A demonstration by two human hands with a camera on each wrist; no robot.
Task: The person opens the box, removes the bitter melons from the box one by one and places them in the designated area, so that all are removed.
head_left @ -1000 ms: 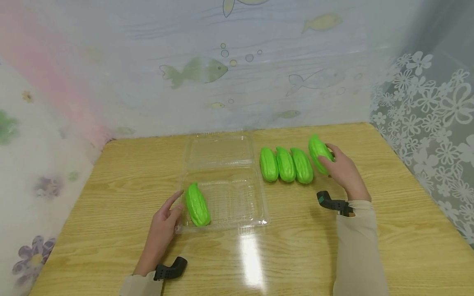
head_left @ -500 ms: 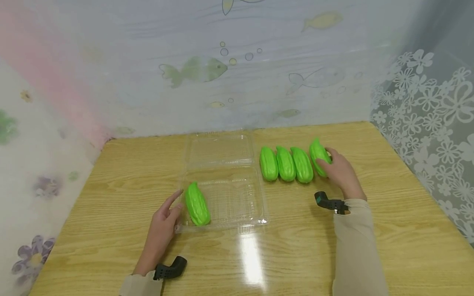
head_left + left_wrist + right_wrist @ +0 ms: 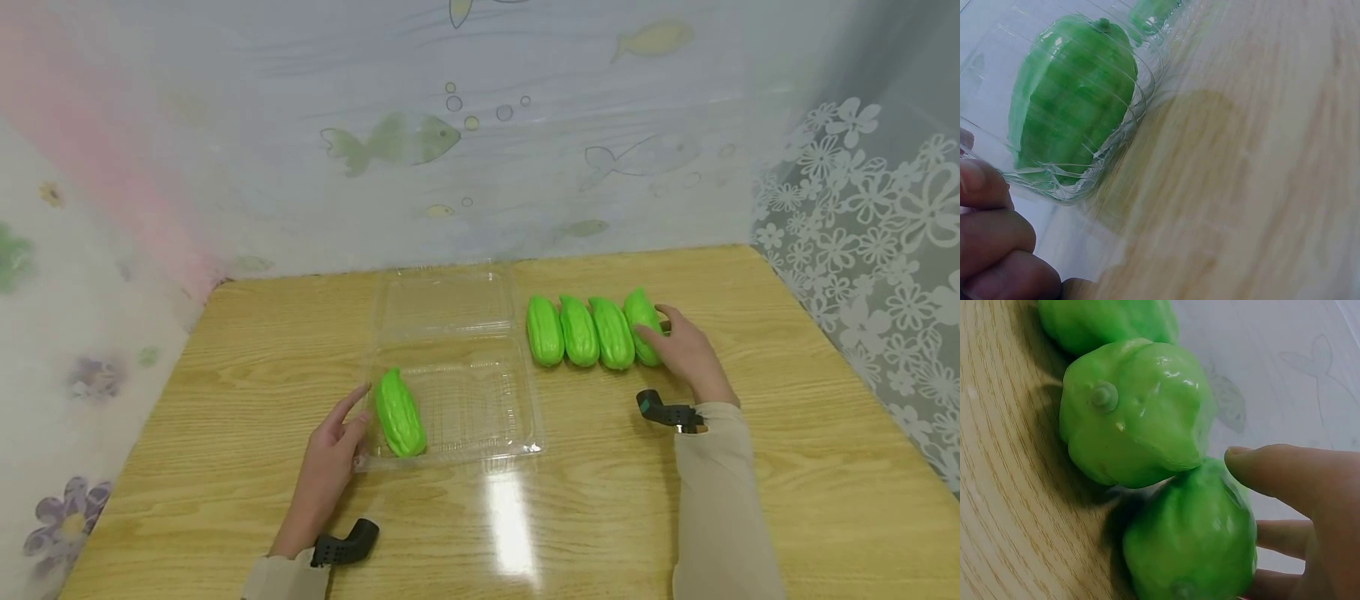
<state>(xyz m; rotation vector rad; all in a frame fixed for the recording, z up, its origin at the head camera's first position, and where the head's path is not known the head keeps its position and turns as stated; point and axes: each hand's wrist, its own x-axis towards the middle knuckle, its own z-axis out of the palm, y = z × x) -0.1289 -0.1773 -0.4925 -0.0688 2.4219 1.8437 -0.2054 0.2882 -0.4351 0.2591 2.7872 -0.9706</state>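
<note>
In the head view, an open clear plastic clamshell container lies on the table with one ridged green gourd in its left end. My left hand pinches the container's near left edge; the left wrist view shows curled fingers at the rim, beside the gourd. To the container's right, several green gourds lie side by side. My right hand holds the rightmost gourd. Its thumb lies over that gourd in the right wrist view, fingers behind; the neighbouring gourd touches it.
The wood-grain table stands against a back wall with fish drawings. A flowered panel borders its right side and a patterned wall its left. Black camera mounts sit on both wrists.
My right hand has lowered the rightmost gourd toward me and left, bringing it against the row. The left hand, container and other gourds have stayed put.
</note>
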